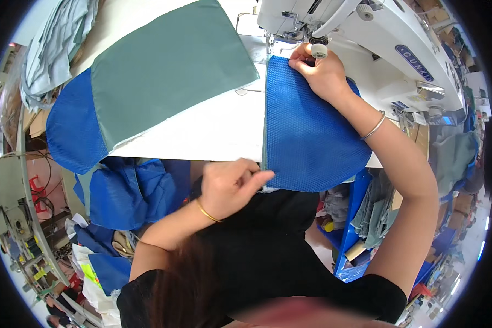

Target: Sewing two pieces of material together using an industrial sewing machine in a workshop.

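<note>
A rounded piece of blue mesh fabric [311,131] lies over the front of the white sewing table, its straight left edge running up to the sewing machine's presser foot [270,46]. My right hand [325,74] pinches the fabric's top edge just right of the foot, thumb bent over it. At the lower left corner, my left hand [229,186] is closed with thumb and forefinger on the edge; its other fingers are curled in. Left of the foot lies a flat grey-green fabric panel [172,71], joined to another blue mesh piece [76,126] that hangs off the table.
The white sewing machine [388,44] spans the upper right. Grey fabric strips [60,49] are stacked at the far left of the table [202,128]. More blue fabric [126,191] hangs below the table's front edge. A blue rack [355,213] with grey cloth stands at lower right.
</note>
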`<state>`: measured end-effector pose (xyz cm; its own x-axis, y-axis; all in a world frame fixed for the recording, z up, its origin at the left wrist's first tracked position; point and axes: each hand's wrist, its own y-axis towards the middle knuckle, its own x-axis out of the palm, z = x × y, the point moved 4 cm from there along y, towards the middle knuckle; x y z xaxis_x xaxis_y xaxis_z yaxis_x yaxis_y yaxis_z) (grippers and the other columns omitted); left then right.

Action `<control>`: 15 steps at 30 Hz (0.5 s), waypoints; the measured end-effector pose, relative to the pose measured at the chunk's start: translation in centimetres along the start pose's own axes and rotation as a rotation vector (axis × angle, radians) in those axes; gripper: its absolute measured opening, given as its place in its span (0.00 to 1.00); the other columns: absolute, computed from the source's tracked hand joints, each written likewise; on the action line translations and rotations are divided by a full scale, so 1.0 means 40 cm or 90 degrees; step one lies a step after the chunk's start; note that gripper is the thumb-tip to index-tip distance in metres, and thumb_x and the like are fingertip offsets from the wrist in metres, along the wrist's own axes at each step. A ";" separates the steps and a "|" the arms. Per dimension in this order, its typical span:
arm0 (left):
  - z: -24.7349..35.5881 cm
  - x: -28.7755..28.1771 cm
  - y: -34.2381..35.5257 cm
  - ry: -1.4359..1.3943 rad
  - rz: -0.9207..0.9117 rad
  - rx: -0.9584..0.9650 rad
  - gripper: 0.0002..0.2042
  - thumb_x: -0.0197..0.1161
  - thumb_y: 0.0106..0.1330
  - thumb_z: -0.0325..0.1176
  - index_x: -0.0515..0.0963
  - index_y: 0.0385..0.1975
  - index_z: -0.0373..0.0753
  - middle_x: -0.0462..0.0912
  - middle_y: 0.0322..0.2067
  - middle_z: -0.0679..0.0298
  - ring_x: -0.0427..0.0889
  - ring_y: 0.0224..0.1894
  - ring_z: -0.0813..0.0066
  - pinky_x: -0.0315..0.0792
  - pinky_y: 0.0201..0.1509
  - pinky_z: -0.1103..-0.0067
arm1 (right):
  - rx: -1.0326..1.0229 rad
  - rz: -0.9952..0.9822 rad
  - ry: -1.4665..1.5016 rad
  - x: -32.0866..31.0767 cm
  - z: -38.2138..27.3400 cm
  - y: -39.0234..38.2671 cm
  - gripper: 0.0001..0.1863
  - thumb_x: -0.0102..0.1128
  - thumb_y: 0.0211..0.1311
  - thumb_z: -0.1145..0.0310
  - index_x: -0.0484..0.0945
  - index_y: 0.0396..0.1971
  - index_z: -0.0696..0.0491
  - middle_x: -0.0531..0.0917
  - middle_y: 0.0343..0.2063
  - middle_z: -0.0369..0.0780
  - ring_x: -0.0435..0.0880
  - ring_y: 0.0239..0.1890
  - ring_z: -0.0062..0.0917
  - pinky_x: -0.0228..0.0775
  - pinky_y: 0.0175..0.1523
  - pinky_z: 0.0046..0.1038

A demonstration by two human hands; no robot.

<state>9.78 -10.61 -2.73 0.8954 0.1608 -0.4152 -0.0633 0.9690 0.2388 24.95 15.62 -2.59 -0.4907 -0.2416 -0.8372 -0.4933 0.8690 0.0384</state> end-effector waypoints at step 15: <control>-0.055 0.037 0.329 0.579 -0.138 0.350 0.25 0.63 0.70 0.40 0.75 0.57 0.23 0.78 0.60 0.46 0.75 0.63 0.54 0.68 0.71 0.64 | -0.120 0.031 -0.022 -0.007 0.005 0.003 0.16 0.70 0.65 0.58 0.86 0.40 0.57 0.88 0.37 0.47 0.86 0.43 0.39 0.78 0.53 0.38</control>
<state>9.28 2.81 -2.14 0.1879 0.2938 -0.9372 0.4657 0.8135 0.3483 25.19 15.88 -2.48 -0.4940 -0.1828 -0.8500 -0.5971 0.7820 0.1789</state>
